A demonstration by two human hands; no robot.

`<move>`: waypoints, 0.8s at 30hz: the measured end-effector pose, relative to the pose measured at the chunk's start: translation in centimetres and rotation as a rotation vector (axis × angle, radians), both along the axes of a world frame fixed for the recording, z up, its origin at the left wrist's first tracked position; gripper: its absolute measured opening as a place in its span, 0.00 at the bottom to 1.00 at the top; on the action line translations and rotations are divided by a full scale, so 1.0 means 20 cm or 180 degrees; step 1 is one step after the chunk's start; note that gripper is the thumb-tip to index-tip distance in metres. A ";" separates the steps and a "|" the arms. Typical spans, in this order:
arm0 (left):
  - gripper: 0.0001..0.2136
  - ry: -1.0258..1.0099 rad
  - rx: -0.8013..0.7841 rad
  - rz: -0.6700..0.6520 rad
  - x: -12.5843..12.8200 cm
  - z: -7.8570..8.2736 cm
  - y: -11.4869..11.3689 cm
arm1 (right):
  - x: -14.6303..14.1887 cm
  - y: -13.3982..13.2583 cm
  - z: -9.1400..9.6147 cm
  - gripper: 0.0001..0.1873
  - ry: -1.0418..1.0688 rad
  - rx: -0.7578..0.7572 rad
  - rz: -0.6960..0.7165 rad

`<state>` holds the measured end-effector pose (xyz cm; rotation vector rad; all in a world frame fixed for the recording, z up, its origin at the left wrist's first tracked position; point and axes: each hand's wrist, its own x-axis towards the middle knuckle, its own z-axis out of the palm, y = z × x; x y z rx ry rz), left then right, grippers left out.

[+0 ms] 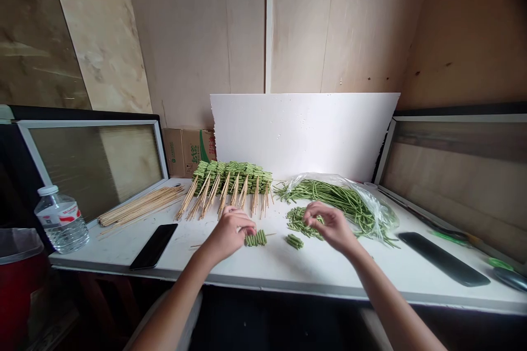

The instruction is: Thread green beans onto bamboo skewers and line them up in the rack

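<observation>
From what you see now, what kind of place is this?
Probably a food-preparation workroom: stacked bean skewers, loose bamboo sticks and a bag of long beans lie on a white table. The left hand holds another skewer.

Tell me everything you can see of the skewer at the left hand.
The skewer is a thin, pale wooden stick, lying about level, left to right, just over the white table. A short row of green bean pieces, side by side, is threaded on near its right end; a bare tip pokes past them. The left hand pinches it beside the beans.
</observation>
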<state>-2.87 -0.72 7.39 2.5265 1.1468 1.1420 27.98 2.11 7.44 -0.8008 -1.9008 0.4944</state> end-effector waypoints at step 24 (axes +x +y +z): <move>0.08 -0.0893 -0.0403 -0.0025 0.04 -0.11 0.07 | -0.07 0.10 -0.27 0.14 -0.1598 0.0340 -0.0985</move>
